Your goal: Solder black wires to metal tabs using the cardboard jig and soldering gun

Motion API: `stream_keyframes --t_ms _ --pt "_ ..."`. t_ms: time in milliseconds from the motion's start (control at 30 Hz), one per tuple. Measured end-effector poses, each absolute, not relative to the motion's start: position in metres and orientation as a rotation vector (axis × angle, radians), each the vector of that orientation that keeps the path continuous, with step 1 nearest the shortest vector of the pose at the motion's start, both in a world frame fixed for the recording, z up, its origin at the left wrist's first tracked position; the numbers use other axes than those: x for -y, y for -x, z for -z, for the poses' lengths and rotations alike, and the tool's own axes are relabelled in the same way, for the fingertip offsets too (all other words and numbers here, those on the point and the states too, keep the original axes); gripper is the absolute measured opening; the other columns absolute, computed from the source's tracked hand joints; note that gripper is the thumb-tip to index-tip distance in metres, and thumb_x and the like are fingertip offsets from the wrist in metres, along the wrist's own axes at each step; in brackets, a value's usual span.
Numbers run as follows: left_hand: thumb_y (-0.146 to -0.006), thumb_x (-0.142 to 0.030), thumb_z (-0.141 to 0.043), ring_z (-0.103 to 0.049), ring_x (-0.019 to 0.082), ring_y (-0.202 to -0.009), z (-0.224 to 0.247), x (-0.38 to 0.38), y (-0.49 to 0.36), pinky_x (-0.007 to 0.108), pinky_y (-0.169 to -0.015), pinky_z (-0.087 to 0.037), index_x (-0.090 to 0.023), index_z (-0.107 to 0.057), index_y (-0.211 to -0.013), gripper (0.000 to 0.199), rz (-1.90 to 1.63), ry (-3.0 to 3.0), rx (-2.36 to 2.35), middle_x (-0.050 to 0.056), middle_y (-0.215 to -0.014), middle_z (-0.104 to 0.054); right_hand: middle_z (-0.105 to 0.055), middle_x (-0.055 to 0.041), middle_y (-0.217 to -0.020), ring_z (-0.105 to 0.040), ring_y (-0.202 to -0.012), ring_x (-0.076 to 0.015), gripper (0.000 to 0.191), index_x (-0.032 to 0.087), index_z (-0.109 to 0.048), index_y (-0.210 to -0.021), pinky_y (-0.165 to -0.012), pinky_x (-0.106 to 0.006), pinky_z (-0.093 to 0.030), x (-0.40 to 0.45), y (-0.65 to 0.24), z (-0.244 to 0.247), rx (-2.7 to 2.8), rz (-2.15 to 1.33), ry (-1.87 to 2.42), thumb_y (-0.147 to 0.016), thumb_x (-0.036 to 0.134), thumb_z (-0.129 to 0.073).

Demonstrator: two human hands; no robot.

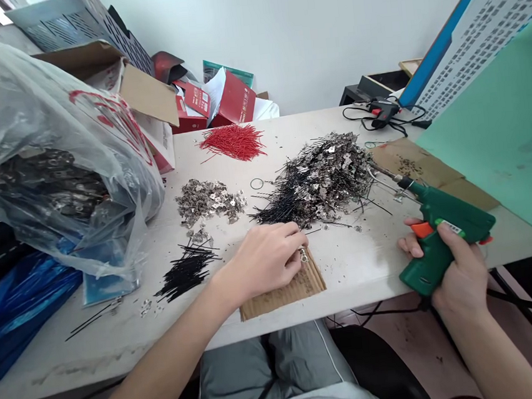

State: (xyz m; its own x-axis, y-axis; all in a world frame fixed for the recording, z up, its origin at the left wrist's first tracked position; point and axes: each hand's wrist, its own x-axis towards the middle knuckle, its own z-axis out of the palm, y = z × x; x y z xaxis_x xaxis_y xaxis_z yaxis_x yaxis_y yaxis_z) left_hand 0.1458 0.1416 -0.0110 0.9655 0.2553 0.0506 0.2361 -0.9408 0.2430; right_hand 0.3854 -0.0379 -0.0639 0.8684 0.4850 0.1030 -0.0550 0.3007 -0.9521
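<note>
I saw the left forearm reaching forward on a slant, the left hand knuckles up, fingers curled under. The right hand was wrapped in a grip, thumb pointing forward, right forearm angled behind it.

Light is bright and soft, with edges stretched.

one head-worn view, facing forward and down, from above the lap, left hand and right hand close below, tabletop reaching beyond them, pale wall farther off
</note>
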Motion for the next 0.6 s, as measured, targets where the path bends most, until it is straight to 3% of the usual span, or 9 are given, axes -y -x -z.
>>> stream_keyframes --t_ms 300,467,600 --pt "-0.098 -0.016 -0.051 -0.064 0.019 -0.088 0.012 -0.141 -0.148 0.034 -0.07 -0.04 -0.017 -0.074 -0.105 0.025 -0.08 -2.897 -0.339 0.005 -0.1 -0.072 -0.072 -0.0084 -0.094 -0.047 -0.05 -0.0124 0.02 0.02 -0.072 -0.097 -0.06 -0.037 -0.045 0.039 -0.384 0.062 0.413 -0.379 1.235 -0.085 0.036 -0.072" --pt "-0.098 -0.021 -0.056 -0.065 0.016 -0.086 -0.014 -0.151 -0.122 0.029 -0.068 -0.039 -0.02 -0.072 -0.103 0.016 -0.087 -2.769 -0.425 0.001 -0.104 -0.073 -0.072 -0.0075 -0.094 -0.047 -0.051 -0.0125 0.018 0.021 -0.072 -0.099 -0.061 -0.037 -0.045 0.041 -0.385 0.062 0.416 -0.381 1.233 -0.086 0.032 -0.07" --pt "-0.093 -0.025 -0.066 -0.064 0.015 -0.079 -0.032 -0.157 -0.101 0.028 -0.066 -0.038 -0.021 -0.072 -0.093 0.008 0.093 -2.697 -0.571 0.0 -0.093 -0.074 -0.072 -0.0075 -0.095 -0.047 -0.051 -0.0131 0.017 0.021 -0.071 -0.099 -0.062 -0.038 -0.046 0.042 -0.385 0.064 0.423 -0.379 1.241 -0.086 0.032 -0.069"
